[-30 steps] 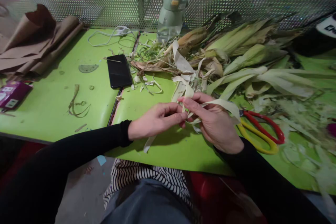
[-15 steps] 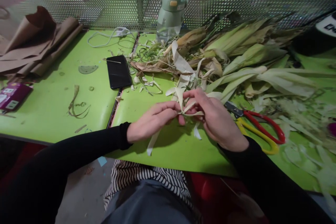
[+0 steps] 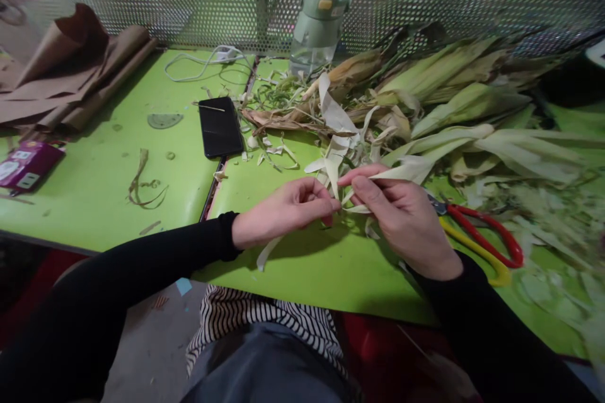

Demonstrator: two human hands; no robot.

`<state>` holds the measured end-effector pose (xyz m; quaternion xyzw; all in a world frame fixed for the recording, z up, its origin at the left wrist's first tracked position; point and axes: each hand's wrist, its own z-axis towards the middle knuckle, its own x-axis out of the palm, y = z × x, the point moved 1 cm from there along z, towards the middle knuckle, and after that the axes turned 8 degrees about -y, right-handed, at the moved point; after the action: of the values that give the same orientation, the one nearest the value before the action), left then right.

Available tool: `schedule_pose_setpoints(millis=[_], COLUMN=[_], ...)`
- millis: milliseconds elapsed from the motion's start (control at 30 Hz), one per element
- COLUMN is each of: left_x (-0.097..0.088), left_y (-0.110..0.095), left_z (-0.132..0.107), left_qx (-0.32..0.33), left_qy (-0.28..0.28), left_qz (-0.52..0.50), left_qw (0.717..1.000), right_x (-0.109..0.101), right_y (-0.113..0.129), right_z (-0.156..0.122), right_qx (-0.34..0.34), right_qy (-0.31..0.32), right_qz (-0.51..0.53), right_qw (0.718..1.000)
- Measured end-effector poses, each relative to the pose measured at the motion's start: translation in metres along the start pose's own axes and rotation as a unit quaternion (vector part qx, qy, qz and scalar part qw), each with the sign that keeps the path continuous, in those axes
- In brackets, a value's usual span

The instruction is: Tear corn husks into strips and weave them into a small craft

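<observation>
Pale corn husk strips [image 3: 333,170] meet in a small bundle between my two hands, low over the green table. My left hand [image 3: 293,208] pinches the bundle at its joined point, thumb against forefinger. One strip trails down and left from under this hand. My right hand [image 3: 401,214] is closed, thumb and fingers gripping a husk strip at the bundle's right side. Scissors [image 3: 482,233] with one red and one yellow handle lie just right of my right hand. Behind my hands are loose husk pieces [image 3: 338,113].
Corn husks [image 3: 454,82] are heaped at the back right, with shredded husk below. A water bottle [image 3: 319,25] stands by the perforated screen. Further left lie a black phone [image 3: 220,129], a white cable [image 3: 189,75], a protractor [image 3: 164,120], brown paper [image 3: 75,75] and a purple box [image 3: 29,167].
My right thumb has come over the husk strip, and that hand has closed more. My left fingers have curled in at the joint. The whole view has shifted slightly.
</observation>
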<state>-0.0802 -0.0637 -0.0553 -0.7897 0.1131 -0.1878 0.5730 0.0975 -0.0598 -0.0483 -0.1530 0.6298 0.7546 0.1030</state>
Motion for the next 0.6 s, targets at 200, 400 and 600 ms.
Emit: schedule_pose_setpoints(millis=[200,400,600], left_x=[-0.0018,-0.0002,0.0013], left_y=[-0.0017,0.0001,-0.0021], left_z=[-0.0004,0.0003,-0.0034], left_qx=[-0.029,-0.014,0.017], left_qy=[0.028,0.001,-0.032], left_qz=[-0.001,-0.056,0.007], left_qw=[0.999,0.998,0.999], right_x=[-0.0008,0.0019,0.0042], right_y=[0.0001,-0.001,-0.004], right_z=[0.0002,-0.0003,-0.0013], right_qx=[-0.042,-0.031,0.014], right_qy=[0.007,-0.007,-0.043], right_qz=[-0.038,-0.012,0.026], right_qw=[0.998,0.999,0.999])
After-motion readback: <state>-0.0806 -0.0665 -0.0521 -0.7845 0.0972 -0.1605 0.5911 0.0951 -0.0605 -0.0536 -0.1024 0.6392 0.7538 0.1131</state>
